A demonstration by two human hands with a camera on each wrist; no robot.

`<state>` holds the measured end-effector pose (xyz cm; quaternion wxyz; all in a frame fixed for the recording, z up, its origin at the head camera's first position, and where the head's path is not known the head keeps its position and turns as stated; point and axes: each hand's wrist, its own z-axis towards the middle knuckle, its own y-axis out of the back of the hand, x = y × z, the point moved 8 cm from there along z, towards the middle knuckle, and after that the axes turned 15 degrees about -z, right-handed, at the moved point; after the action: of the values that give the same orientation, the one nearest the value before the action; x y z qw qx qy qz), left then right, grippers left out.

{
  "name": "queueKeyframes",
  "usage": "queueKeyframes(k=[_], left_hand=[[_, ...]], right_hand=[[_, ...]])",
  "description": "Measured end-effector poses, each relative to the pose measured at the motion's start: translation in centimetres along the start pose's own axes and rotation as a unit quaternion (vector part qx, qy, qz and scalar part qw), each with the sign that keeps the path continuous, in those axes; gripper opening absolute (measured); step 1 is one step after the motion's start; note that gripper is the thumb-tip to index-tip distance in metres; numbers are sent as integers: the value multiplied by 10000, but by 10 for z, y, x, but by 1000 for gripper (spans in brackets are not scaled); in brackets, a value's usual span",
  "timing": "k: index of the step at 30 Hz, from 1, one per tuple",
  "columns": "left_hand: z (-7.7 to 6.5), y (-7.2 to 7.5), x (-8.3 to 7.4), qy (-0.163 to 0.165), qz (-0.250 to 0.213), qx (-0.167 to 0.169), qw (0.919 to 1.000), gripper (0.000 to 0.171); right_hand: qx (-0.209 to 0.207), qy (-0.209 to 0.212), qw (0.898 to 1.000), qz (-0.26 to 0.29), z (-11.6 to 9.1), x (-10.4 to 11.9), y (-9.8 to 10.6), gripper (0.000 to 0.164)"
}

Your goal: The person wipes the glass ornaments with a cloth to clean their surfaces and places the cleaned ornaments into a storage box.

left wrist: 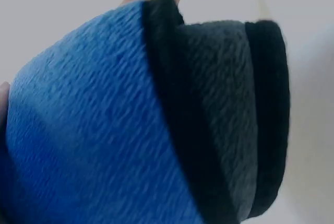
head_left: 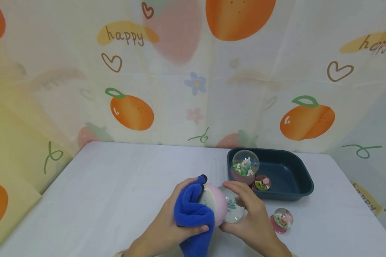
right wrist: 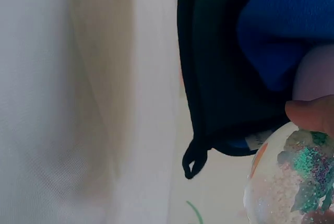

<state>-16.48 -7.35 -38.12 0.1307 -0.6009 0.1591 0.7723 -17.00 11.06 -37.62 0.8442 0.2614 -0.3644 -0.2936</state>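
A snow globe with a pink base [head_left: 221, 205] is held sideways between the two hands above the table. With a blue cloth [head_left: 193, 214], the left hand [head_left: 167, 221] grips the base, its thumb lying over a fold. The right hand [head_left: 254, 221] holds the clear glass dome [head_left: 233, 210] between thumb and fingers. Blue plush with a dark edge fills much of the left wrist view, where the cloth [left wrist: 99, 119] hides the globe. In the right wrist view, glitter and a green figure show inside the dome [right wrist: 292, 177], with the thumb against it.
Behind the right hand stands a dark blue tray [head_left: 289, 175]. It holds a large snow globe [head_left: 244, 167] and a small one [head_left: 262, 182] at its left side. Another small snow globe [head_left: 281, 220] with a red-pink base sits on the white table [head_left: 122, 185], right of the right hand.
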Motion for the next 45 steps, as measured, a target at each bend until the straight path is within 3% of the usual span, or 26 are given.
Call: queueKeyframes(k=[4, 10, 14, 18, 23, 28, 31, 36, 39, 45], left_hand=[[0, 0, 1, 17, 57, -292, 9996, 82], [-1, 14, -4, -378, 219, -1079, 9932, 52], [0, 21, -5, -362, 114, -1346, 9902, 41], [1, 23, -2, -103, -146, -1197, 9926, 43], [1, 20, -1, 90, -308, -732, 9968, 52], [1, 10, 0, 225, -120, -308, 9992, 63], [1, 9, -1, 71, 169, -314, 9993, 65], [1, 15, -8, -497, 401, -764, 9950, 50], [0, 19, -13, -893, 293, -992, 9906, 43], [-2, 35, -16, -896, 107, -1812, 9793, 39]], right_hand=[[-57, 185, 9997, -169, 1, 3, 0, 96], [112, 216, 9997, 78, 0, 3, -1, 95], [212, 194, 9993, 223, -1, 3, -3, 93], [225, 196, 9993, 241, -1, 3, -3, 93], [84, 212, 9997, -70, -1, 2, 0, 96], [37, 466, 9983, -349, -2, 7, 0, 91], [55, 704, 9965, -457, -2, 10, 0, 88], [148, 692, 9974, -129, -2, 10, 0, 91], [191, 552, 9982, 119, -1, 8, -1, 95], [47, 222, 9994, 263, 1, 2, 2, 98]])
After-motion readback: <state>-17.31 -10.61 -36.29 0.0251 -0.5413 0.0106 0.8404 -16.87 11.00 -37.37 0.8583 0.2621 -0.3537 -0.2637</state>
